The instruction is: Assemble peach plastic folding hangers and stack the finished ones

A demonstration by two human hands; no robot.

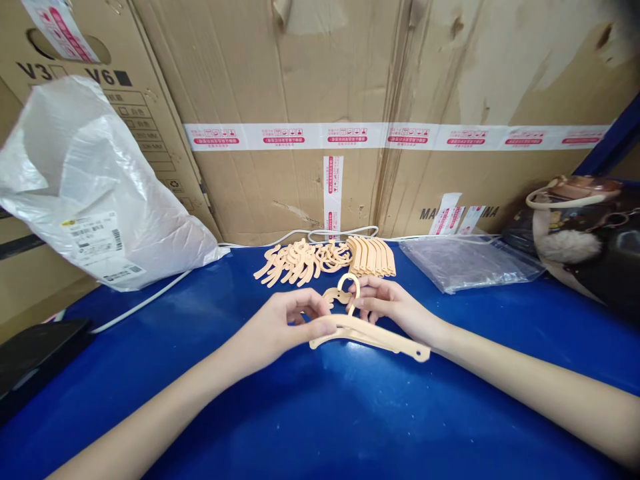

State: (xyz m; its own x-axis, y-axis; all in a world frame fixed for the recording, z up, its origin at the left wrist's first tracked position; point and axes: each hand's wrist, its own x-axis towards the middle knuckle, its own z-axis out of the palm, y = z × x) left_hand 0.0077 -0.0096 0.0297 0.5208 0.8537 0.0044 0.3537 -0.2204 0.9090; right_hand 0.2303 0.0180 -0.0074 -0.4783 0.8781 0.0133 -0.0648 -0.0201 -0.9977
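Note:
Just above the blue table, both of my hands are on a small beige clothes hanger [373, 337]. My left hand [295, 323] pinches the hanger's left part between thumb and fingers. At its hook [356, 287], my right hand [387, 303] has its fingers closed on the stem. A beige curved piece [336, 297] shows behind the hanger, between my hands; whether a hand touches it I cannot tell. Farther back lie a loose pile of beige hook pieces [295, 260] and a neat row of beige hanger arms [373, 257].
The blue table [320, 427] is backed by large cardboard boxes [280, 193]. On the left stand a white plastic bag [95, 193] and a dark flat device [40, 360] with a white cable [145, 303]. To the right are a clear plastic bag [465, 260] and a dark handbag [610, 247].

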